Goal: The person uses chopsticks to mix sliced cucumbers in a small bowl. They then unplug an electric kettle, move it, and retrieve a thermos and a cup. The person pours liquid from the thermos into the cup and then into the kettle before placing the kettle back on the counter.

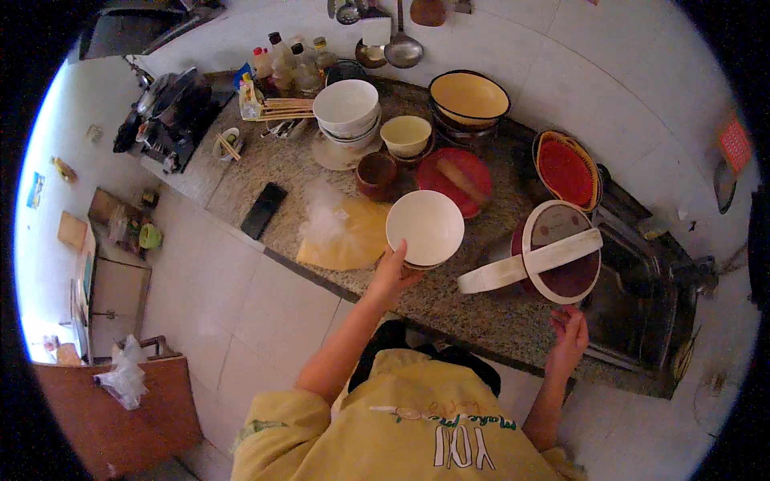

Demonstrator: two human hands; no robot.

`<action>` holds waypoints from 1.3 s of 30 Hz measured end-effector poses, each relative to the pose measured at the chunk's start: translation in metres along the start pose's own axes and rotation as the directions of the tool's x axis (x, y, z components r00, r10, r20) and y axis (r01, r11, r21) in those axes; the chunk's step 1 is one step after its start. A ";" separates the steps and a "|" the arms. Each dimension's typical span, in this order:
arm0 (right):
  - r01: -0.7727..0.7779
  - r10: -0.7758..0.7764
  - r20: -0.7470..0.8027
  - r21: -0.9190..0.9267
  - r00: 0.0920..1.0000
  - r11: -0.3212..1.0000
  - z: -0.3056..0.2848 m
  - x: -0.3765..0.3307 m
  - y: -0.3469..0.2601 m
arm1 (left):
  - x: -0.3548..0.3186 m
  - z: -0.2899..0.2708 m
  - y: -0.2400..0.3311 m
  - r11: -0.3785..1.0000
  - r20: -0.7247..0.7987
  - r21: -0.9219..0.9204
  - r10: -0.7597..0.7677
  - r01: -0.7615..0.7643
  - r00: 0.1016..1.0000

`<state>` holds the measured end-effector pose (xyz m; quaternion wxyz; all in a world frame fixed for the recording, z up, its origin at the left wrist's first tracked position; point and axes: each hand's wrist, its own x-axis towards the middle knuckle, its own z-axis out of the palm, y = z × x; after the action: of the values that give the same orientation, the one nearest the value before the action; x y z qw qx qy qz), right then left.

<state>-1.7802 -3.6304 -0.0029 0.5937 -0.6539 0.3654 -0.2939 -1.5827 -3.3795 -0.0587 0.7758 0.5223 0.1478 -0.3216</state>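
Note:
My left hand [393, 276] is closed on the rim and side of a white bowl [425, 228], thumb over the near edge, above the front of the counter. The inside of the bowl looks bare. My right hand [569, 333], fingers loosely bent and apart, is at the near edge of a dark red and white jug-like appliance [561, 216]. Its fingertips appear to touch the rim; I see no firm hold. A white handle [493, 276] sticks out from the appliance toward the bowl. Beside the bowl lies a clear plastic bag [345, 232] with something yellow in it.
Behind the bowl are a red round lid [453, 180], a brown pot [377, 175], a cream bowl [406, 135] and stacked white bowls [345, 108]. A sink [642, 297] is at right, with a red-lined basket [565, 168] behind. A black phone [263, 210] lies left.

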 end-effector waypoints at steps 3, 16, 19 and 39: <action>0.020 -0.019 -0.014 0.040 1.000 0.999 -0.006 -0.003 0.001 | -0.001 -0.034 -0.001 0.990 0.039 0.128 0.052 -0.056 0.998; -0.003 0.016 -0.119 0.111 0.993 0.994 -0.034 -0.043 0.007 | 0.025 -0.108 0.092 -0.490 0.369 0.861 0.415 -0.137 0.832; 0.005 0.013 -0.142 0.120 0.990 0.993 -0.032 -0.051 0.002 | 0.048 -0.128 0.089 -0.269 0.319 0.939 0.443 -0.215 0.838; -0.596 0.187 0.973 -0.070 0.137 0.800 0.188 -0.139 0.003 | -0.183 -0.148 0.097 0.664 -0.154 0.192 0.748 -0.723 0.646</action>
<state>-1.7041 -3.4100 -0.0217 0.8452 -0.4583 0.0362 0.2726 -1.6409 -3.1587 0.0535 0.7873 0.6122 -0.0107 0.0733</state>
